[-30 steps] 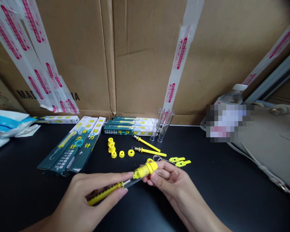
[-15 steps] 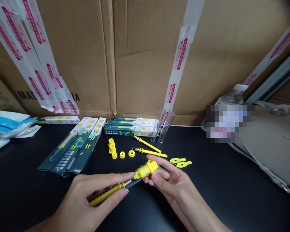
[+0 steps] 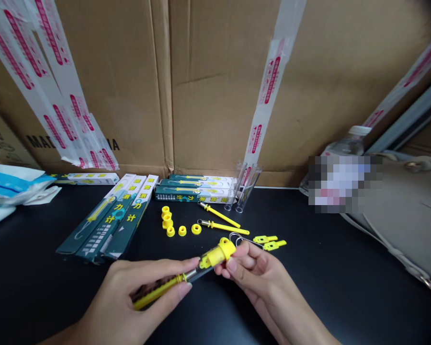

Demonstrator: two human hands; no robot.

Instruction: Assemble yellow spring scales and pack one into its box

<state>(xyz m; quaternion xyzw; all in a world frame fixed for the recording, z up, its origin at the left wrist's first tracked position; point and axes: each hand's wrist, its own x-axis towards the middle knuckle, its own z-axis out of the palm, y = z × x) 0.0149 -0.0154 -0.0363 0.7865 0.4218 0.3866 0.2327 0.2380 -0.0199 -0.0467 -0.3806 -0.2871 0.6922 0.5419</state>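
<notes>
While the left hand [image 3: 124, 294] clamps the capped clear tube [image 3: 198, 274] at lower centre, the right hand [image 3: 267, 278] pinches its yellow cap [image 3: 228, 247]. Beyond lie two yellow rods [image 3: 222, 216], two flat yellow tabs [image 3: 266, 239] and five yellow collars [image 3: 168, 224]. Black tabletop [image 3: 337, 273] stretches rightward to the bag's [image 3: 398, 211] edge. The right index finger, previously raised over the cap, is now lowered.

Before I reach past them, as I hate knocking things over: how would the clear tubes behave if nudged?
The clear tubes look straight-walled, so probably stiff. Their walls seem thin, suggesting little weight. Round and slanting beside the cardboard, they could well topple and roll across the table.
</notes>
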